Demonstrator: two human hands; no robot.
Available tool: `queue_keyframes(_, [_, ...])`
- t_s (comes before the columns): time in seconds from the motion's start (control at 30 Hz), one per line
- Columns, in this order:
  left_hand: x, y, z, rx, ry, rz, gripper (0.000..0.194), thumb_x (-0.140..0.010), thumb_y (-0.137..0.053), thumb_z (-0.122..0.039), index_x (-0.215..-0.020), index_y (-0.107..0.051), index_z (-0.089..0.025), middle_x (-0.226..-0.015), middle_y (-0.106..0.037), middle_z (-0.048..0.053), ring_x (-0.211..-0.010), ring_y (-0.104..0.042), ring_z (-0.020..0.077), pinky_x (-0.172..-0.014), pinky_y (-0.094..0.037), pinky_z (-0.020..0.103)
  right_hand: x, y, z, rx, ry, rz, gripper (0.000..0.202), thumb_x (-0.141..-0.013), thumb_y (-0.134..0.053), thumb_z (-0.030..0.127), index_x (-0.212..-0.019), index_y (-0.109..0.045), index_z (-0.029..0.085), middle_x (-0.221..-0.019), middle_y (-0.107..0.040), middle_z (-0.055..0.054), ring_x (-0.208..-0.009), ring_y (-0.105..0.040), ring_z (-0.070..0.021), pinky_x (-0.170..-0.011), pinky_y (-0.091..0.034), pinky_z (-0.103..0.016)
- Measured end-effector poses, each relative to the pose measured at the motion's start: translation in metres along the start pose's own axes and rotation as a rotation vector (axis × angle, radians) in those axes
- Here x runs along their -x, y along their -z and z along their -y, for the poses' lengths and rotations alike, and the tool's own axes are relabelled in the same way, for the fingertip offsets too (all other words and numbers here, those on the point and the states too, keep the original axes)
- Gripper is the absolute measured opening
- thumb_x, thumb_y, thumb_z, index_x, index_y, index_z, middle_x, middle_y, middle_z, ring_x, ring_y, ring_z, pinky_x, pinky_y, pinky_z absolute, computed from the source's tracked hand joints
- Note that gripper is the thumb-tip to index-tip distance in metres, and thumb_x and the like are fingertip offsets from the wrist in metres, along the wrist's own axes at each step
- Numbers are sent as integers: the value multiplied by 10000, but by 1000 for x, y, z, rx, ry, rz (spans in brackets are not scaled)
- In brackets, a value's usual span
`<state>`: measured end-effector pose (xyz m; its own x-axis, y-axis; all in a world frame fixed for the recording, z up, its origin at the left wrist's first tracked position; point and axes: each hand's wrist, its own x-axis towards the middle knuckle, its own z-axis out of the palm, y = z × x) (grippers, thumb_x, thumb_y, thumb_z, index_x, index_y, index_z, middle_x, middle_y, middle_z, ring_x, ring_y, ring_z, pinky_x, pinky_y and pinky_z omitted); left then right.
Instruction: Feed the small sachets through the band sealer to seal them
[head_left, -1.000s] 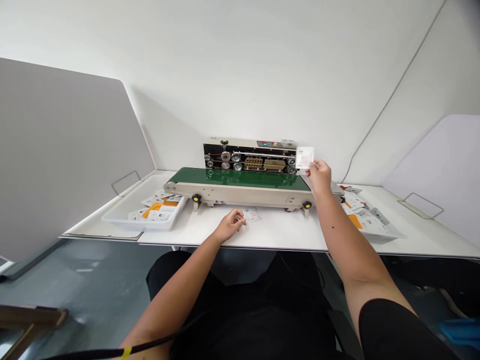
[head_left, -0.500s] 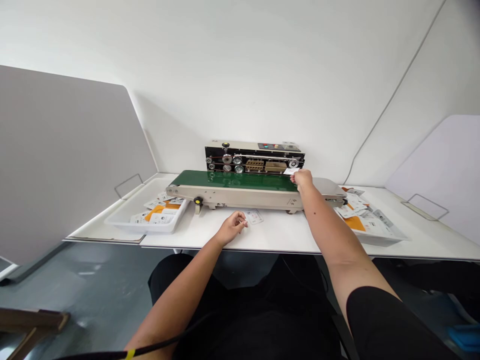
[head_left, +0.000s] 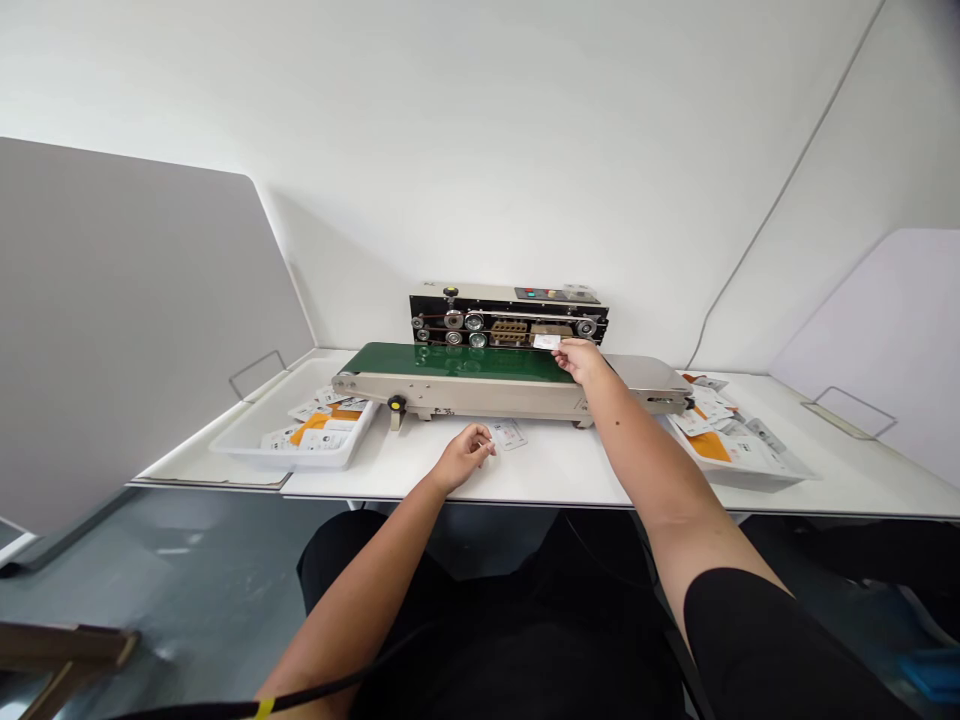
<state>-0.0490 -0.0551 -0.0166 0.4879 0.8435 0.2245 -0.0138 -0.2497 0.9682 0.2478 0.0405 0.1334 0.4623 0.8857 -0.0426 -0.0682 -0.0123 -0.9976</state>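
My right hand (head_left: 576, 359) pinches the right end of a small white packet (head_left: 547, 341) above the green belt (head_left: 465, 361), against the front of the sealing machine (head_left: 510, 318) with its rollers and brass blocks. Near the table's front, my left hand (head_left: 465, 456) rests with its fingers curled in. Just right of its fingertips, a printed packet (head_left: 509, 433) lies on the white table, in front of the conveyor. Whether the left fingers hold anything is too small to tell.
A clear plastic bin (head_left: 347, 452) with white and orange packets stands left of the conveyor. Another bin (head_left: 780, 474) of similar packets is at its right. Grey panels (head_left: 135, 320) rise at both sides, and a cable (head_left: 780, 200) runs down the wall.
My right hand has moved left along the machine's front, taking the white packet with it. More of that packet shows. My left hand has stayed in place.
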Motion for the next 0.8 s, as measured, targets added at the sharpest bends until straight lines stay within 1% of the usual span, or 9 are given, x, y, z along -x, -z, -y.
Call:
queue_keyframes(0.07, [-1,1,3,-15,-13,7,354,-861,-658,-480,-1014,-506,-199,-843,-646,23,-728,-612,144,-613,-448,240,18,2,-6,37,100,-55,238,-850,-631,170,-1087,-620,151,-752,-639,-13,-558,-564,-84,-534,-523,-189])
queue_keyframes(0.17, [-4,2,7,-98,-52,-19,297,-875,-644,-447,-1000,-537,-199,-861,-657,28,-829,-633,169,-701,-461,264,67,8,-33,259,538,-136,338,-900,-564,285,-1221,-622,198,-937,-664,-46,-759,-632,-146,-672,-573,-261])
queue_keyframes(0.2, [-6,2,8,-146,-63,-42,275,-873,-644,-432,-987,-555,-198,-873,-657,30,-842,-627,171,-726,-462,271,86,10,-48,364,704,-109,335,-916,-528,292,-1220,-640,206,-986,-672,-70,-837,-642,-180,-726,-578,-301])
queue_keyframes(0.23, [-7,2,9,-199,-72,-70,253,-870,-644,-418,-973,-575,-197,-888,-654,31,-842,-617,171,-741,-464,277,105,12,-64,464,822,-13,329,-925,-510,284,-1210,-660,216,-1001,-676,-87,-883,-645,-209,-772,-575,-339])
queue_keyframes(0.3, [-10,3,8,-298,-86,-113,228,-849,-657,-390,-962,-614,-197,-926,-649,37,-827,-595,174,-750,-473,287,136,14,-100,664,935,221,306,-924,-514,257,-1169,-699,259,-982,-695,-83,-938,-645,-242,-869,-554,-398])
queue_keyframes(0.4, [-16,5,6,-415,-142,-46,297,-783,-715,-335,-1042,-661,-200,-1054,-663,66,-859,-597,191,-809,-497,318,157,13,-147,906,895,395,356,-910,-551,270,-1241,-683,268,-1152,-695,-91,-1134,-603,-287,-1012,-494,-460])
queue_keyframes(0.5, [-27,7,5,-527,-180,61,469,-733,-754,-292,-1186,-666,-209,-1245,-647,107,-951,-628,228,-885,-505,355,152,9,-171,1051,748,421,531,-903,-598,388,-1402,-583,206,-1428,-562,-131,-1352,-475,-330,-1135,-393,-487])
queue_keyframes(0.63, [-40,5,9,-649,-167,26,510,-737,-781,-353,-1220,-679,-222,-1267,-674,119,-1123,-635,297,-995,-479,391,142,5,-176,1121,636,497,616,-940,-544,455,-1507,-465,230,-1577,-407,-98,-1474,-326,-341,-1196,-282,-524])
queue_keyframes(0.8, [-39,2,16,-792,-196,17,523,-764,-765,-430,-1231,-683,-208,-1282,-679,137,-1195,-613,353,-1059,-438,449,149,11,-169,1094,713,674,526,-992,-450,388,-1500,-471,252,-1583,-404,-45,-1484,-319,-293,-1211,-245,-508])
